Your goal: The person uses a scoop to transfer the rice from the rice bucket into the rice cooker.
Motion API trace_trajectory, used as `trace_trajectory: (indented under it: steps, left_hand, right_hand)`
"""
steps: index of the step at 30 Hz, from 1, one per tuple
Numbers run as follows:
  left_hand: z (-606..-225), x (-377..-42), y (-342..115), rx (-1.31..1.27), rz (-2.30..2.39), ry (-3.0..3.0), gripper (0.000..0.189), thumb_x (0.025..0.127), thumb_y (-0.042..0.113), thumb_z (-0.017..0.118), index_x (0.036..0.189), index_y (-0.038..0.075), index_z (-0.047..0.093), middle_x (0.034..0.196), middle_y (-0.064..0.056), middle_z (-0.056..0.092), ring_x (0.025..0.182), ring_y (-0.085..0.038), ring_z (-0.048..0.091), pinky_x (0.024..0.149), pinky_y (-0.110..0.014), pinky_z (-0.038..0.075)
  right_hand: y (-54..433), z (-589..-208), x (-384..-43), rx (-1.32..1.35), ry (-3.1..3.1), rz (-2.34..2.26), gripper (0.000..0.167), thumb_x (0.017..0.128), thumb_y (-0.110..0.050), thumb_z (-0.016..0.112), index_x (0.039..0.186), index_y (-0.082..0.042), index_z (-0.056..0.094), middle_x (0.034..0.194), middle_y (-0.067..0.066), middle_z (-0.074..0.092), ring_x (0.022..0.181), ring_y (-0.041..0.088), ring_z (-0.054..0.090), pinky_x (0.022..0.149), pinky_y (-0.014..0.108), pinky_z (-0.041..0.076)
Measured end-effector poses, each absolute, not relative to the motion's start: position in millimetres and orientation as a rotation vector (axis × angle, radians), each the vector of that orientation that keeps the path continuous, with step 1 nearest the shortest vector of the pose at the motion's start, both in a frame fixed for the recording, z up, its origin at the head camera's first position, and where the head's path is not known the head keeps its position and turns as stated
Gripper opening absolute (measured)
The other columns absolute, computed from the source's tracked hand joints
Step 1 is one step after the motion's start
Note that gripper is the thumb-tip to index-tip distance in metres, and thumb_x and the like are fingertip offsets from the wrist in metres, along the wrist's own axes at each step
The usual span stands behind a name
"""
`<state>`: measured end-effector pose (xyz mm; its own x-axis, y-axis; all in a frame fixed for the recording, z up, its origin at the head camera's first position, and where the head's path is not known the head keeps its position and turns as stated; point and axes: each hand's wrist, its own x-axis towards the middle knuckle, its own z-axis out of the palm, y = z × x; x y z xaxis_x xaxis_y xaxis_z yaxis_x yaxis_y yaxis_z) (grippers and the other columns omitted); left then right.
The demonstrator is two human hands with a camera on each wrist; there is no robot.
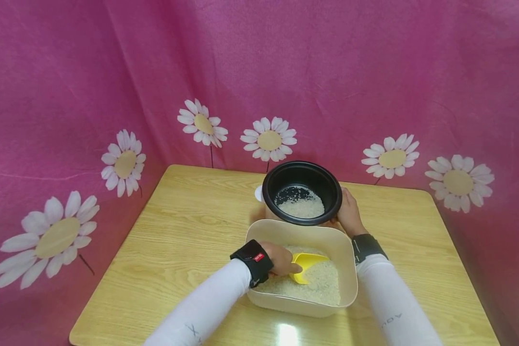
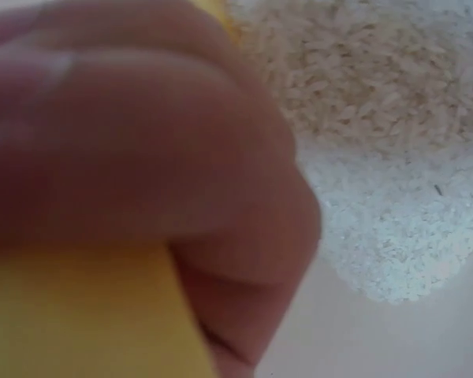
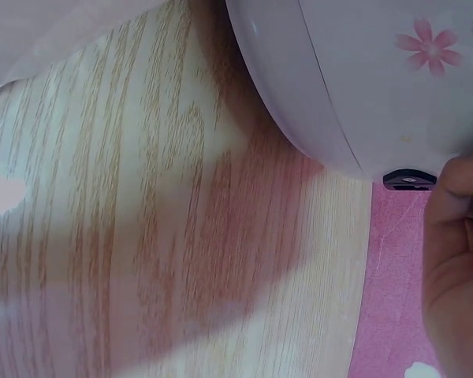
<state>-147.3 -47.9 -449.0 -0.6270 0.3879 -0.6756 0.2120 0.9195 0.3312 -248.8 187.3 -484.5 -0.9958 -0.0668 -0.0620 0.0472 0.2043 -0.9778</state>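
My left hand (image 1: 278, 259) grips the handle of a yellow scoop (image 1: 307, 260) inside a cream rectangular tub (image 1: 349, 276) of white rice (image 1: 324, 286). The scoop's blade lies in the rice, with grains at its mouth. Close up in the left wrist view, curled fingers (image 2: 165, 150) cover part of the scoop. Just behind the tub stands a white rice cooker (image 3: 355, 87) with pink flowers on its side. Its round black inner pot (image 1: 300, 170) has some rice on the bottom. My right hand (image 1: 350, 214) holds the cooker's right side, up near the rim.
The wooden table (image 1: 186, 230) extends to both sides of the tub and cooker. Pink cloth (image 1: 328, 72) printed with white daisies hangs along the back and sides. A small white part (image 1: 258, 193) juts out left of the pot.
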Motion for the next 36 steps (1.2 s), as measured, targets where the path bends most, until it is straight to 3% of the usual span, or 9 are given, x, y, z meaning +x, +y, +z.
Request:
trace_trajectory:
  steps: [10,18,26,36]
  left_hand:
    - [-446,-152,-49,0.37,0.335,2.198,0.054,0.103,0.058,0.051,0.076,0.012,0.058,0.06,0.002,0.046,0.052,-0.015,0.041,0.054,-0.027,0.031]
    - [-444,-149,-51,0.355,0.36,2.203,0.06,0.102,0.059,0.052,0.063,0.013,0.051,0.057,0.002,0.045,0.053,-0.017,0.04,0.057,-0.029,0.03]
    - [-447,-154,-49,0.385,0.353,2.185,0.057,0.102,0.059,0.051,0.069,0.014,0.054,0.062,0.002,0.046,0.05,-0.015,0.041,0.052,-0.027,0.032]
    - [-449,-154,-49,0.469,0.29,2.208,0.068,0.104,0.058,0.048,0.052,0.014,0.047,0.054,0.003,0.044,0.051,-0.015,0.038,0.057,-0.029,0.028]
  right_hand:
    - [188,-484,-249,-0.006,2.355,-1.922,0.034,0.113,-0.043,0.029,0.124,-0.019,0.049,0.068,-0.007,0.05,0.052,0.011,0.05,0.052,0.026,0.049]
    - [187,-485,-248,-0.017,2.357,-1.937,0.035,0.114,-0.038,0.027,0.126,-0.013,0.048,0.064,-0.008,0.05,0.051,0.012,0.05,0.052,0.027,0.048]
    - [189,-484,-250,0.02,2.388,-1.901,0.038,0.114,-0.041,0.028,0.131,-0.013,0.048,0.068,-0.008,0.05,0.053,0.012,0.051,0.054,0.027,0.05]
    - [195,-515,-267,-0.015,2.398,-1.945,0.039,0.112,-0.05,0.026,0.122,-0.021,0.049,0.062,-0.01,0.047,0.049,0.009,0.046,0.048,0.027,0.045]
